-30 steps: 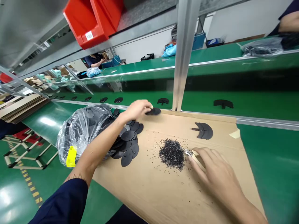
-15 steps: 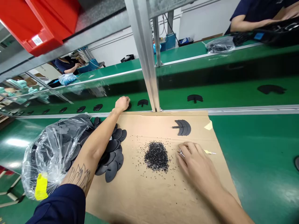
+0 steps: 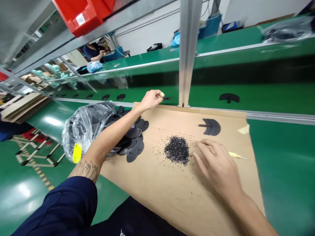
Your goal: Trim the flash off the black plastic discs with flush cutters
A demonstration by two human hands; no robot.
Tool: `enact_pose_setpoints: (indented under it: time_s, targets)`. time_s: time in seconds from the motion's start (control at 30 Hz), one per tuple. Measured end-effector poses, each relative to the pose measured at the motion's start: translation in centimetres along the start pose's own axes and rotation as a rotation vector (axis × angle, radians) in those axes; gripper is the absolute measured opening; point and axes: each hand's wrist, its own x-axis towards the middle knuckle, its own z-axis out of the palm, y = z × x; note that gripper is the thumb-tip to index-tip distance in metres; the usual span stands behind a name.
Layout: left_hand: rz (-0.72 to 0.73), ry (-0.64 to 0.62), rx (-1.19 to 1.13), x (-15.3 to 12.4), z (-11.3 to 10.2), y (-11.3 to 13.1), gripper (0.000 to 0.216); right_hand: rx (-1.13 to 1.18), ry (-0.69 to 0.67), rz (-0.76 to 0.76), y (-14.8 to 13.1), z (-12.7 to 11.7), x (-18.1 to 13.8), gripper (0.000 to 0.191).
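Observation:
My left hand (image 3: 153,99) reaches over the green belt, its thumb and fingers pinched on a small dark part (image 3: 167,98), blurred and partly hidden. Curled above the cardboard, my right hand (image 3: 219,164) is beside a heap of tiny black pieces (image 3: 177,150); what its fingers hold, if anything, is hidden. Beyond that hand lies a black fan-shaped part (image 3: 213,127) with a stem pointing left. A yellow-handled tool with a thin metal tip (image 3: 235,155) lies right of the fingers. Under my left forearm are piled black oval discs (image 3: 133,154).
A clear plastic bag (image 3: 81,127) with black discs sits left of the cardboard sheet (image 3: 157,186). More black parts (image 3: 229,97) lie along the belt. A metal post (image 3: 187,52) rises at the cardboard's far edge. A red bin (image 3: 86,16) sits overhead. A person (image 3: 94,52) works across the belt.
The view has turned left, so the scene sits further right. My left hand stays over the belt, its pinch now showing. The shiny metal tip seen at my right fingers is no longer visible.

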Motion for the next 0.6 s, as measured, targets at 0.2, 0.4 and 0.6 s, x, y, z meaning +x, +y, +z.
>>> enact_pose_setpoints:
  time_s: [0.2, 0.4, 0.6]
  targets:
    - [0.418, -0.403, -0.470, -14.3, 1.9, 3.1, 0.020, 0.161, 0.016, -0.137, -1.8, 0.2, 0.1, 0.055]
    - [0.489, -0.240, 0.139, -15.4, 2.0, -0.1, 0.019, 0.404, -0.123, -0.049, -2.0, 0.9, -0.5, 0.025]
    - [0.332, -0.241, 0.515, -10.9, 0.3, -4.8, 0.024, 0.648, -0.139, 0.358, -2.3, 0.1, 0.1, 0.025]
